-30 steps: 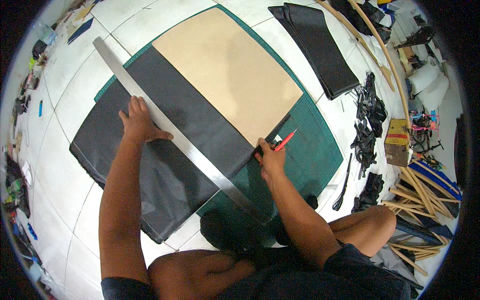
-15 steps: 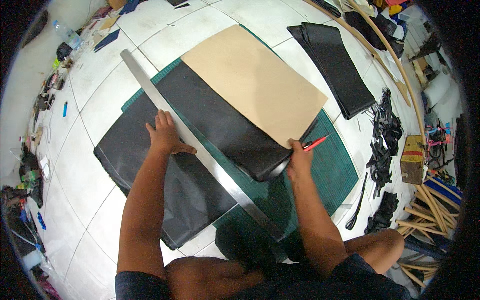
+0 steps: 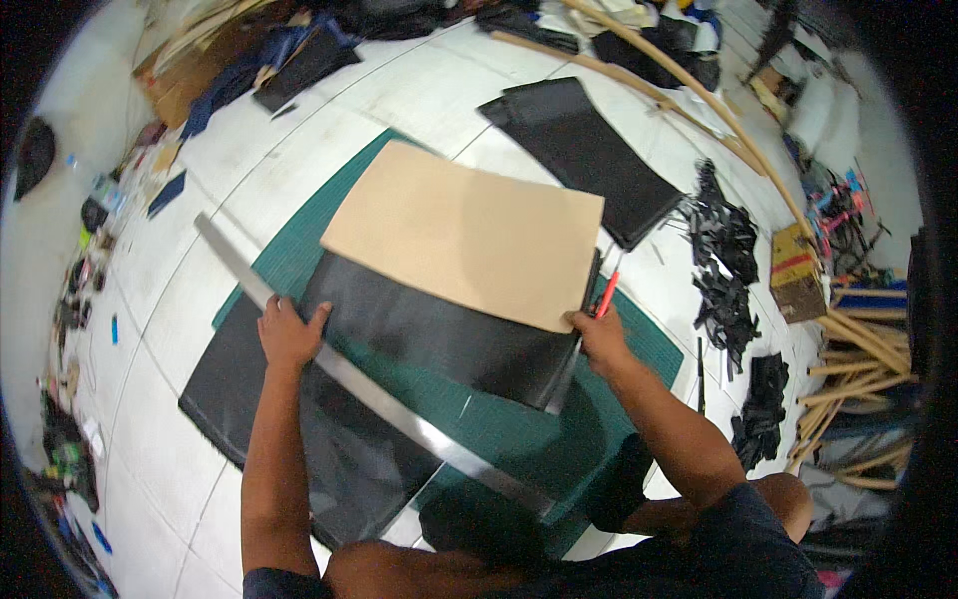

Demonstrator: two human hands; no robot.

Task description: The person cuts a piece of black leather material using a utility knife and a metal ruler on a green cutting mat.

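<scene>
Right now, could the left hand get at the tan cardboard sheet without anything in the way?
Probably yes. The left hand rests on the metal ruler, and the tan cardboard sheet lies just beyond it, uncovered.

Long steel ruler (image 3: 369, 394) lies diagonally across the green cutting mat (image 3: 619, 399); black sheet (image 3: 449, 339) with a tan board (image 3: 464, 235) on top is lifted at one edge, red knife (image 3: 606, 296) beside it.

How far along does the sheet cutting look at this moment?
Done: a cut runs through the black sheet along the metal ruler, with green mat showing in the gap. In hand: the left hand presses the ruler, while the right hand, holding a red knife, lifts the upper piece with the tan board. Left: the lower piece lies flat under the ruler.
</scene>
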